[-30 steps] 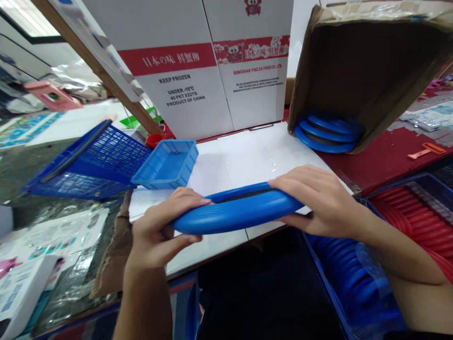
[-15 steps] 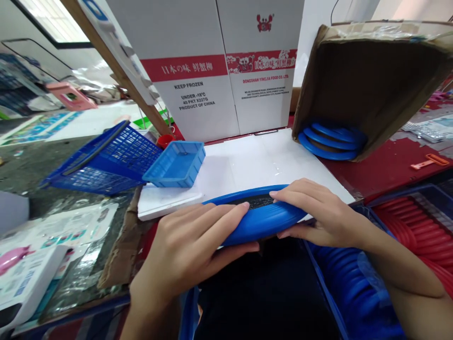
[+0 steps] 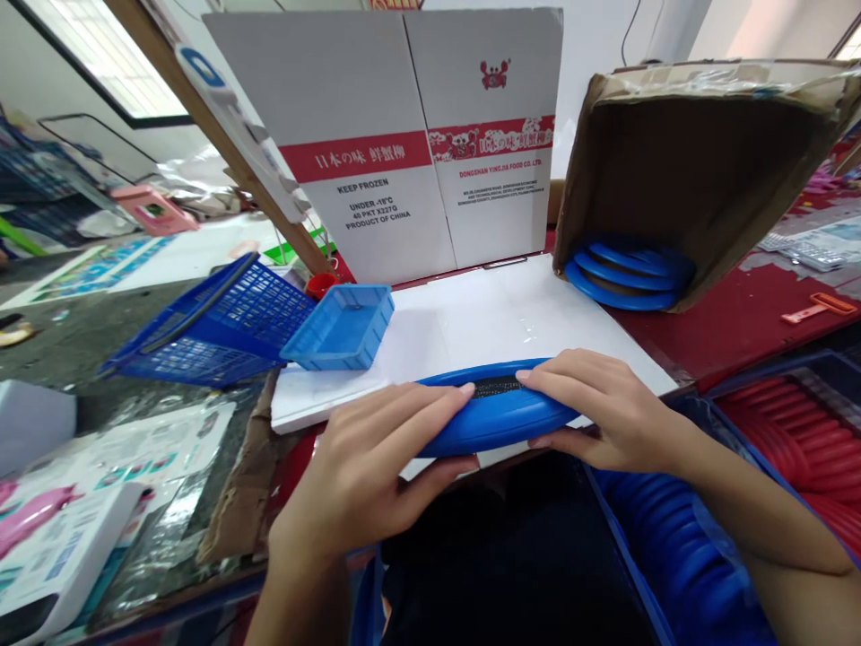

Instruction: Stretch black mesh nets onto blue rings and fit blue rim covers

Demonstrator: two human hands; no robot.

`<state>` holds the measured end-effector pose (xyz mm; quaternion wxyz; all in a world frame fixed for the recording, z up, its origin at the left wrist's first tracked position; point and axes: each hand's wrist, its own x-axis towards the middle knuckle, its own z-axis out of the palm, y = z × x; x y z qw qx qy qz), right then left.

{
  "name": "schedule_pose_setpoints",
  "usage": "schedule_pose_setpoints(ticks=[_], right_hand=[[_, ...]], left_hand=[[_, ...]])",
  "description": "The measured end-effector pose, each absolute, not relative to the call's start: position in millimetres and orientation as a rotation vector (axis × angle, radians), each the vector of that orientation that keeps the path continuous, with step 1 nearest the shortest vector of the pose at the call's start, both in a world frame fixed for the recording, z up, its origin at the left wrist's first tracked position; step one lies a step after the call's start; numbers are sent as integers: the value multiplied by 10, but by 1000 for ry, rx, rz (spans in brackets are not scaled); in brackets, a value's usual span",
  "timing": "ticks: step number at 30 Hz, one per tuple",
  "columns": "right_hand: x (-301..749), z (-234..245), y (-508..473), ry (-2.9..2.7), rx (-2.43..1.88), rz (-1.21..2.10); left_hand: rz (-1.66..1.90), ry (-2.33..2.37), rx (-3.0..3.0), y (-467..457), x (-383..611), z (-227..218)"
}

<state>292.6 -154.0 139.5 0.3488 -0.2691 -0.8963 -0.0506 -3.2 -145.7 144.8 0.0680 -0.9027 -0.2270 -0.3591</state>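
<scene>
A brown box [image 3: 700, 152] lies on its side at the back right of the desk. A few blue rings [image 3: 622, 269] are stacked inside it, right at its mouth. A small blue tray [image 3: 340, 327] sits on the left edge of the white board [image 3: 471, 305] - there is nothing in it that I can see. A blue basket [image 3: 215, 323] leans just beside the tray, tipped up on one side. Down at the near right, a blue bin [image 3: 619, 538] is full of more blue rings, and red rings [image 3: 800, 440] lie in the next bin over.

Both hands hold one blue ring [image 3: 498, 422] at the near edge of the white board. The left hand [image 3: 377, 458] is closed on its left end, fingers flat on top and thumb under. The right hand [image 3: 598, 404] is closed on its right end the same way - fingers over, thumb below. The fingertips of the two hands almost meet at a black strip in the middle of the ring.

Two tall white cartons [image 3: 417, 135] stand along the back edge like a wall. A little red cup [image 3: 321, 284] peeks out behind the tray.
</scene>
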Motion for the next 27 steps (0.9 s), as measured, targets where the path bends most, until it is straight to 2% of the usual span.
schedule_pose_setpoints(ticks=[5,13,18,23,27], right_hand=[[2847,1442,-1584,-2330,-647,-127],[2639,1323,-1663,-2113,-698,-229],[2638,1384,-1640,-2197,-758,-249],[2939,1403,-1567,-2271,-736,-25],[3032,1361,-1590,-2254,-736,-9]], left_hand=[[-1091,-624,-2734,-1466,47,1450],[-1359,-704,-2604,-1541,146,1313],[-1462,-633,-2746,-1373,-14,1186],[-1752,-485,-2925,-1151,-322,951],[-1442,-676,-3044,-1286,-287,1082]])
